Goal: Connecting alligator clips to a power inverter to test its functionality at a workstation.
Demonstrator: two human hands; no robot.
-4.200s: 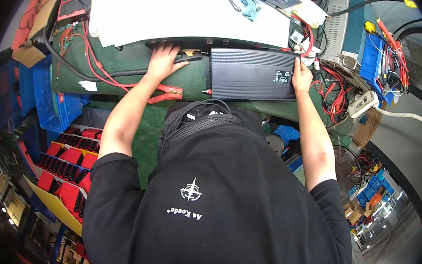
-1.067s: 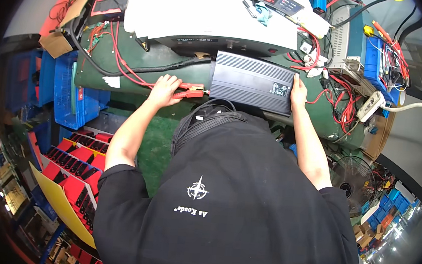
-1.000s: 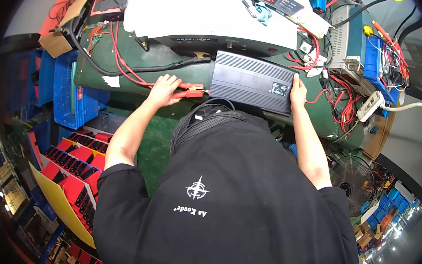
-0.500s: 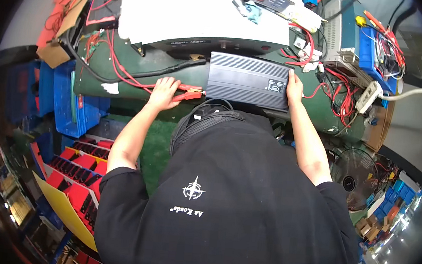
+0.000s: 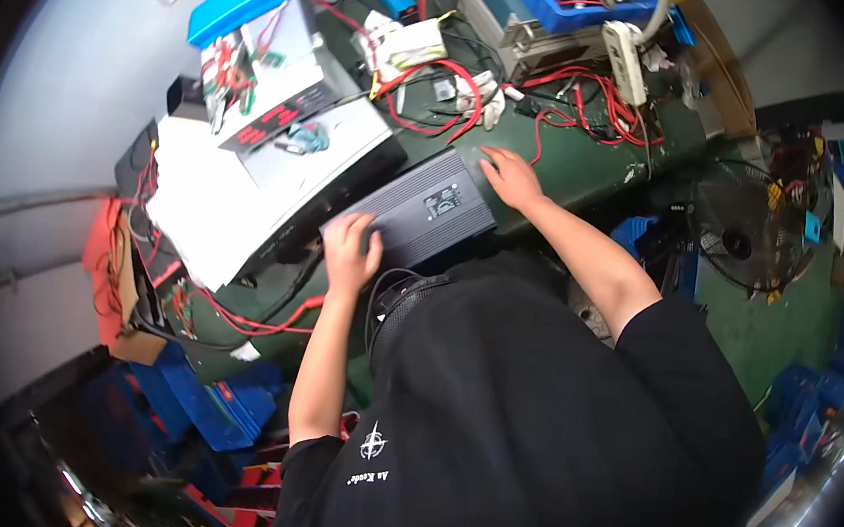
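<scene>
1. Along the near edge of the counter lay the box, black, flat and ribbed, with a small dark panel toward its right end.
2. Over the box's left end was the left hand, its fingers slightly bent and its thumb standing apart; whether it pressed on the surface could not be told.
3. Just beside the box's far right corner was the right hand, spread fairly wide with nothing in it; whether the fingertips touched the box could not be told.
4. Left of the box, toward the counter's near edge, lay a red clip, partly hidden by the left forearm. Red wires and a black cable ran toward the counter's left end, where a carton stood.
5. On the far side of the box sat a machine, with a white sheet over its top. A meter with red digits stood there, a teal cloth before it.
6. Toward the counter's right end, red cables lay tangled near a power strip. A blue bin rested on a grey instrument behind them.
7. Below the counter's right end, a fan stood over a green floor.
</scene>
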